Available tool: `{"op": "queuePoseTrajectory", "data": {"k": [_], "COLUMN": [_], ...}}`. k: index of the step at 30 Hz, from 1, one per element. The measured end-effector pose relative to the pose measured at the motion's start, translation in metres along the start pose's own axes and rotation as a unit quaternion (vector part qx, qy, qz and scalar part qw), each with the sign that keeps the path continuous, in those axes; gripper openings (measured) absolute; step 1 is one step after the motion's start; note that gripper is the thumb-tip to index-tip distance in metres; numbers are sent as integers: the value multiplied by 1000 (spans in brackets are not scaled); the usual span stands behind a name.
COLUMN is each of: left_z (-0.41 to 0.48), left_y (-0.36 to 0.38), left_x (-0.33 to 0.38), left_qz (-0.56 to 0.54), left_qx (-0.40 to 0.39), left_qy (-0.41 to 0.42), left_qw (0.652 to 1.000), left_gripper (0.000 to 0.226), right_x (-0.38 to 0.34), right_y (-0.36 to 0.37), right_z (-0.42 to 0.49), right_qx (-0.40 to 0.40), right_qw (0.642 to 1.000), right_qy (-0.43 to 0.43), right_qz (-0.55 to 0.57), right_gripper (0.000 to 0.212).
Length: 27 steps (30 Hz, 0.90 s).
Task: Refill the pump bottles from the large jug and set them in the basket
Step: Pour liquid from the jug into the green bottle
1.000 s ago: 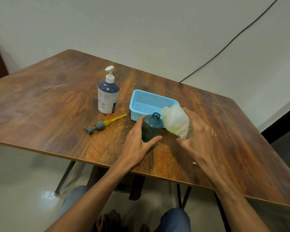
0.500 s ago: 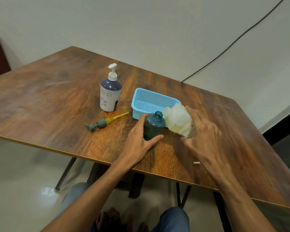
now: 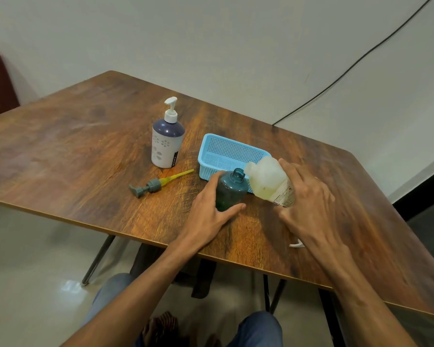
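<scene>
on wood table (image 3: 85, 159), left hand (image 3: 211, 214) grips uncapped green bottle (image 3: 229, 191); right hand (image 3: 308, 204) clasps tilted jug (image 3: 266, 179), spout seemingly touching it.

Pump bottles, two: white bottle (image 3: 166, 149) with pump fitted, teal bottle (image 3: 229, 192) with open neck. Loose pump head (image 3: 151, 185), one. Large jug (image 3: 267, 180), one. Blue basket (image 3: 232, 150), one. Wooden table (image 3: 85, 151), one. Black cable (image 3: 356, 63) along wall, one. Small white item (image 3: 297, 245), unidentifiable, one. Hands, two: left hand (image 3: 207, 216), right hand (image 3: 308, 206).
</scene>
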<state>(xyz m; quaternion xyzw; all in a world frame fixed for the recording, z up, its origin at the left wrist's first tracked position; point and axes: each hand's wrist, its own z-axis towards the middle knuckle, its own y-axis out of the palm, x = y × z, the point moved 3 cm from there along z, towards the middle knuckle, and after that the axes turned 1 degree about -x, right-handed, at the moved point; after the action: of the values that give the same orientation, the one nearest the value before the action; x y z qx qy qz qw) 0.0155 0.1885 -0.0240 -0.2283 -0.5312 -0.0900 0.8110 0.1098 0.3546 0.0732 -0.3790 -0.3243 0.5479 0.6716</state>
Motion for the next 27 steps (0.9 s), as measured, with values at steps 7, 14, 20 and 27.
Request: {"op": "queuePoseTrajectory", "data": {"k": [7, 14, 20, 27], "left_z": [1, 1, 1, 1], "left_y": [0, 1, 0, 1], "left_x": [-2, -3, -3, -4], "left_qz": [-3, -4, -3, -2], "left_qx": [-1, 2, 2, 1], "left_qy": [2, 4, 4, 6], "left_qw": [1000, 1000, 1000, 1000], "left_gripper": [79, 79, 80, 79], "right_x": [-1, -2, -4, -4], "right_y": [-2, -5, -7, -8], "right_z": [1, 3, 3, 3], "right_qx": [0, -6, -8, -22], "right_qw": [1000, 1000, 1000, 999], "right_qy": [-4, -4, -5, 1], "right_qz": [-19, -25, -25, -26], "right_gripper": [102, 103, 102, 102]}}
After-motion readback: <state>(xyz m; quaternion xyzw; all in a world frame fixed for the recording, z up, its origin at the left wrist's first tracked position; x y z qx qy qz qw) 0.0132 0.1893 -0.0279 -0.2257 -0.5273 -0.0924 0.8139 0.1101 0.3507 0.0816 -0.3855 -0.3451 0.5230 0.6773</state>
